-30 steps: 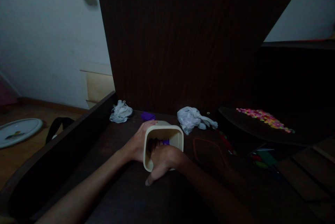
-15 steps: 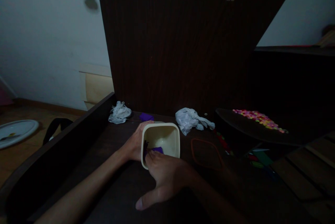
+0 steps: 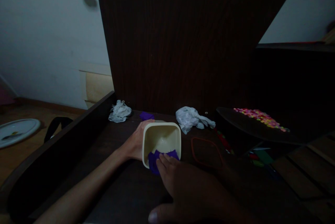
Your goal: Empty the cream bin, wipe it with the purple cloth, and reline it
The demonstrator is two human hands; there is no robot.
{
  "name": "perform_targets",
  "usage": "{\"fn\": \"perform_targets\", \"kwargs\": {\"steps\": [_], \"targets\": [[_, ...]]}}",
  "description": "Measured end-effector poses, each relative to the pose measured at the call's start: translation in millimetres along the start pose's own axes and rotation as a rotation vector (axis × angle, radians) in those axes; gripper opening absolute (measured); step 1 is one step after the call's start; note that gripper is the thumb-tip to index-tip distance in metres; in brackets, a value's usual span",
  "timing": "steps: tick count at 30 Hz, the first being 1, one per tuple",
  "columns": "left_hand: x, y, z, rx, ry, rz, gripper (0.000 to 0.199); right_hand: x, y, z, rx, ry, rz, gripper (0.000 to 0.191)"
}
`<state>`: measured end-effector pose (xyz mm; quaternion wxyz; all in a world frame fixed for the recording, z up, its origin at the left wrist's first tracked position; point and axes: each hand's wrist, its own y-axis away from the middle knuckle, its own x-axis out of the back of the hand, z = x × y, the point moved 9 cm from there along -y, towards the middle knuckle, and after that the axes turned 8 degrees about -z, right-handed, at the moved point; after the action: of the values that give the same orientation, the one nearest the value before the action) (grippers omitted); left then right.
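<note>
A cream square container (image 3: 167, 136) is tipped so that its open mouth faces me. My left hand (image 3: 137, 142) grips its left side, the fingers hidden behind it. My right hand (image 3: 180, 185) presses a purple cloth (image 3: 154, 163) against the lower front rim and inner wall, with the fingertips on the cloth and the thumb stretched apart to the left. To the right of the container lies a reddish-brown square ring-shaped lid (image 3: 192, 147) on the dark surface.
Crumpled white plastic bags (image 3: 119, 111) (image 3: 187, 119) and another purple cloth (image 3: 147, 116) lie along the back. Colourful small pieces (image 3: 261, 117) rest on a dark shelf at right. A raised dark edge (image 3: 78, 129) runs along the left.
My right hand has moved down and right, drawing the purple cloth from deep inside the container to its lower rim. My left hand still holds the container, which has barely shifted.
</note>
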<state>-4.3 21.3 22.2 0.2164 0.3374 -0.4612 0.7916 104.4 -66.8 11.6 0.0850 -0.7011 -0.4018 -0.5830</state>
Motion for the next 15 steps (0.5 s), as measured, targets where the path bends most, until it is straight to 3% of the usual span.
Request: {"fn": "perform_targets", "kwargs": {"steps": [3,7,10,15], "targets": [[0.2,-2.3,6.4,-0.05,-0.023,0.009,0.125,16.7,6.7,0.2,-0.021,-0.014,-0.121,0.114],[-0.4,-3.7,12.5,-0.095,-0.035,0.016,0.124,31.2,-3.7,-2.5,-0.057,-0.031,-0.173,0.111],[-1.6,-3.5,10.8,-0.069,-0.018,0.015,0.125,28.7,-22.4,-3.8,-0.06,-0.013,-0.216,0.106],[-1.8,-2.7,11.2,-0.063,-0.012,0.03,0.123,20.5,-50.3,1.3,-0.09,0.041,-0.337,0.124]]}}
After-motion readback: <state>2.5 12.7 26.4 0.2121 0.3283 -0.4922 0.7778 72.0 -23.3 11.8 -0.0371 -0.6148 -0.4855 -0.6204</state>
